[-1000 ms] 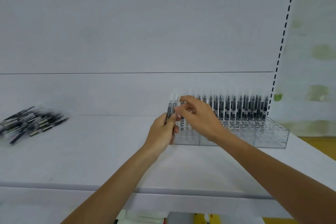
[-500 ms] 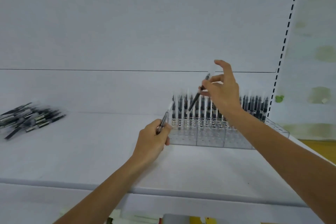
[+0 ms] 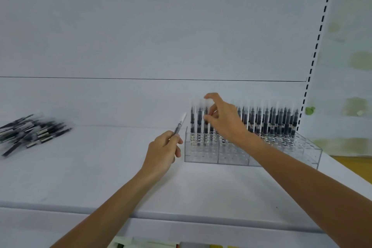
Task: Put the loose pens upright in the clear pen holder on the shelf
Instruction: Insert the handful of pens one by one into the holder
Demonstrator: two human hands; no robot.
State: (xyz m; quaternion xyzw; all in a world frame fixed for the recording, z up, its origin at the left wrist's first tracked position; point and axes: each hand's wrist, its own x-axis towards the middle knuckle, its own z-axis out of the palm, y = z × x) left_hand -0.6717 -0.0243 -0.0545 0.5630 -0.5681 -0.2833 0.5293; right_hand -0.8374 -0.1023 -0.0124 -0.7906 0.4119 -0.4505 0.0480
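Note:
A clear pen holder stands on the white shelf, its back rows filled with several upright black pens with clear caps. My right hand is at the holder's left end, thumb and fingers pinching an upright pen that stands in a back-row hole. My left hand hovers just left of the holder and grips one pen, tilted up and to the right. A pile of loose pens lies at the far left of the shelf.
The shelf's front edge runs across the bottom. A slotted upright rises behind the holder's right end. The holder's front rows of holes hold no pens. Below the shelf, coloured packets peek out.
My right hand came down from above the holder with its pen, which now stands upright among the back rows at the left end. My left hand stays put, now holding one pen.

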